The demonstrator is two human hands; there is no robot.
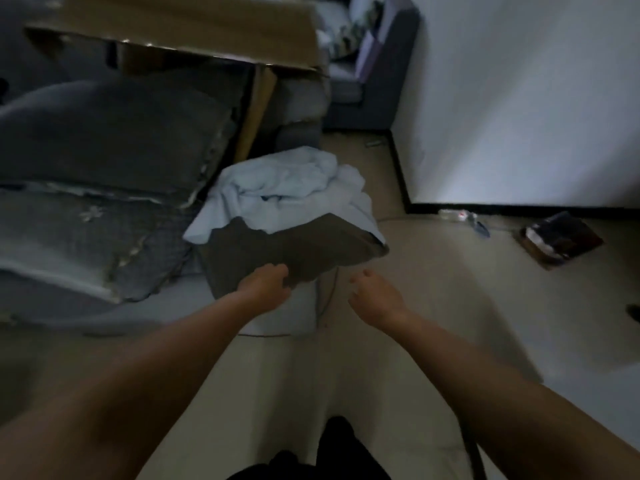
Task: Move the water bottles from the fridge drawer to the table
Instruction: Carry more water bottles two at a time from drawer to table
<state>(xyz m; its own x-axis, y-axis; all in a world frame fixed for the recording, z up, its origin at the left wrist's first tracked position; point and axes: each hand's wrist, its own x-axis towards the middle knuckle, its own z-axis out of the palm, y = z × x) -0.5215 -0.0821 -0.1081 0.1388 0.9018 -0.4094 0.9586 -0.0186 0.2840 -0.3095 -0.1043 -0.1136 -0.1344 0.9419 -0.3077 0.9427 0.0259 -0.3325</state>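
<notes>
Two hands: both bare forearms are stretched forward and down over a pale floor; the frame is dim and blurred.
Left hand: its fingers are curled round the near lower corner of a dark brown box-like object — the corner is held.
Right hand: it hangs in the air just right of that object, touching nothing; the fingers are loosely bent and nothing is held.
Brown object: it is tilted, its far side raised; a crumpled pale blue cloth is draped over its top and left edge.
Water bottle: one clear plastic bottle is seen lying on its side on the floor, close against the black baseboard of the white wall, well apart from both hands. Its body is transparent, with a small reddish-and-white mark near the middle; the cap end cannot be made out. Something blue lies just beside it, too blurred to be identified.
Left of the scene: grey bedding with a pale embroidered border is spread out, and a large cardboard sheet leans over it.
Far right: a dark flat item with a white part rests on the floor near the baseboard.
Background: a grey sofa stands against the wall.
Bottom edge: dark clothing of the person is visible between the forearms.
</notes>
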